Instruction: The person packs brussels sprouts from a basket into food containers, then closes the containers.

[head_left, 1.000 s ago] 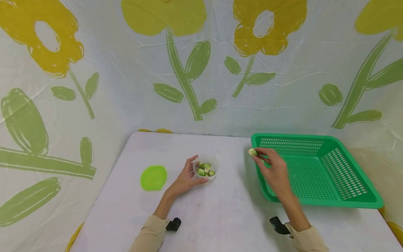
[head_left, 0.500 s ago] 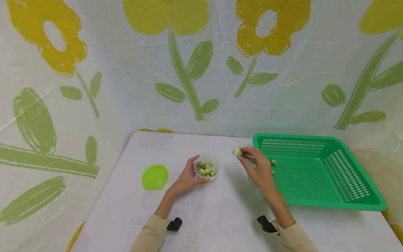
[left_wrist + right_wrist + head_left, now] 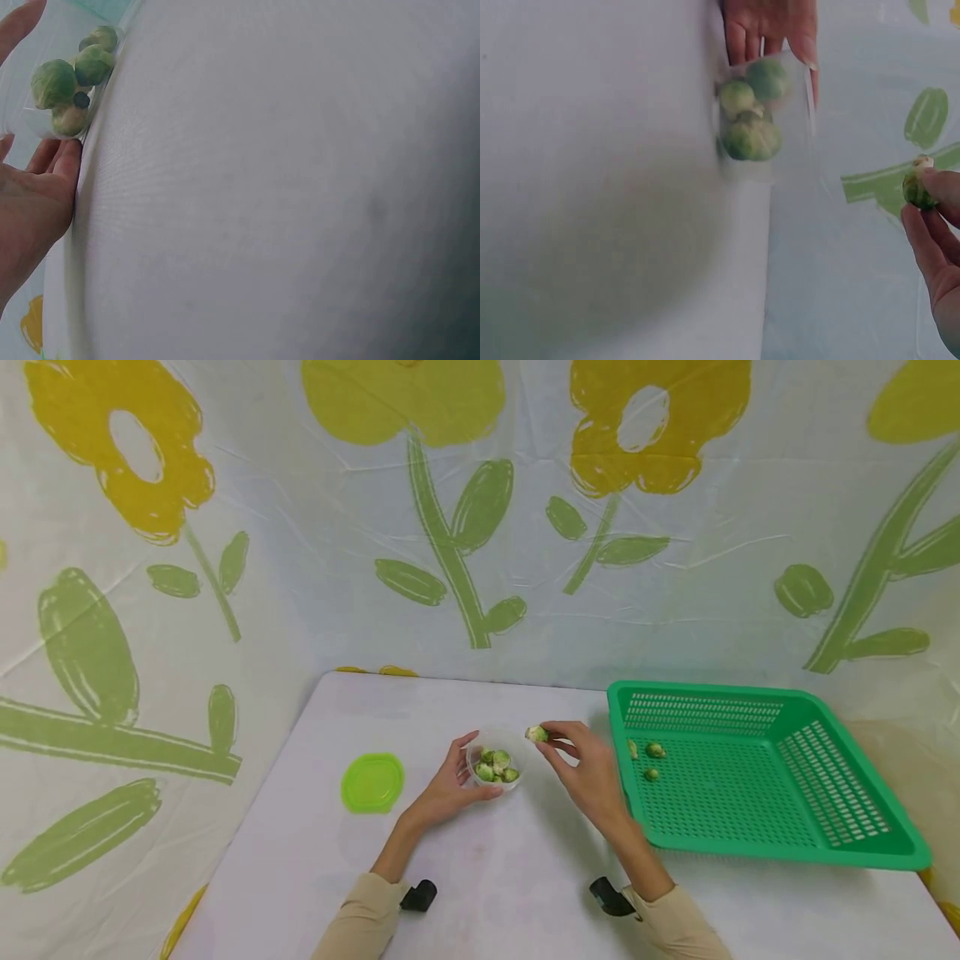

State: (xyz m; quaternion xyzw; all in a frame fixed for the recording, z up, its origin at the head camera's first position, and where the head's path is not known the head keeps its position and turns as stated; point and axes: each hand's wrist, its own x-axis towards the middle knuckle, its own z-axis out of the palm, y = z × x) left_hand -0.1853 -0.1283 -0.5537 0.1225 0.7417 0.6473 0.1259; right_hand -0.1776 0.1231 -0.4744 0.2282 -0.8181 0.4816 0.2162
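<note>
Right grip (image 3: 589, 768), partly out of its wrist view, in a pinch on a half-covered sprout (image 3: 536, 733).

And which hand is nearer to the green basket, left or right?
The right. The right hand is just left of the green basket, pinching a Brussels sprout; the left hand is farther left, holding the clear tub.

A person's forearms (image 3: 395, 850) reach forward and slant inward, the left hand (image 3: 446, 791) low, its thumb and fingers curved wide apart in a grip, the right hand (image 3: 590, 770) held near it and higher, thumb and fingertips set in a pinch
</note>
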